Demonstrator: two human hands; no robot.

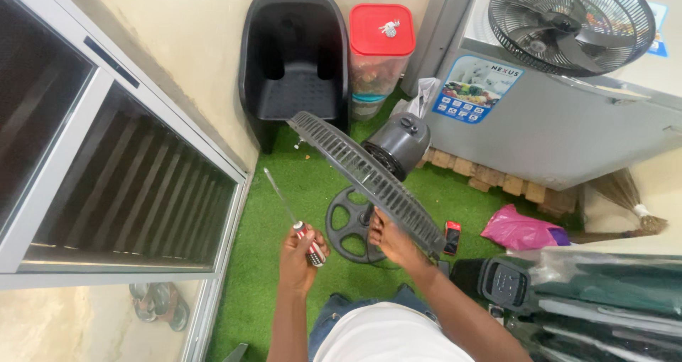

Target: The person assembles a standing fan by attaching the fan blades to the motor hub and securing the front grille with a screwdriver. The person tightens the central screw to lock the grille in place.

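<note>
Fan grille [366,179]: dark, round, seen nearly edge-on; held up over the green turf [284,213], just ahead of the body.
Grille long axis: runs 10 o'clock to 4 o'clock, far rim up near the black plastic chair [293,63], near rim down by the right wrist.
Right hand [393,240]: clenched on the grille's near rim, at the 4 o'clock end; the nearer hand, already touching.
Left hand [298,252]: closed round the red-and-white handle of a screwdriver [293,218]; shaft points away toward 11 o'clock, tip free in air, apart from the grille.
Grille from left hand: at 1 o'clock, near, not touching.
Shaft vs grille: not parallel; diverging away from the body, clear gap between.
Fan motor housing [399,143]: grey, at 12 o'clock from the right hand, just behind the grille, knob on top.
Fan base [349,223]: round, spoked, flat on the turf between the two hands, partly hidden by the grille.
Second fan [572,22]: black, on the white chest freezer [540,127], 2 o'clock, well apart.
Red-lidded container [380,49]: 12 o'clock, beside the chair.
Pink bag [518,228]: 3 o'clock on the turf, near a small red-and-black object [452,237]; kind of object hard to tell.
</note>
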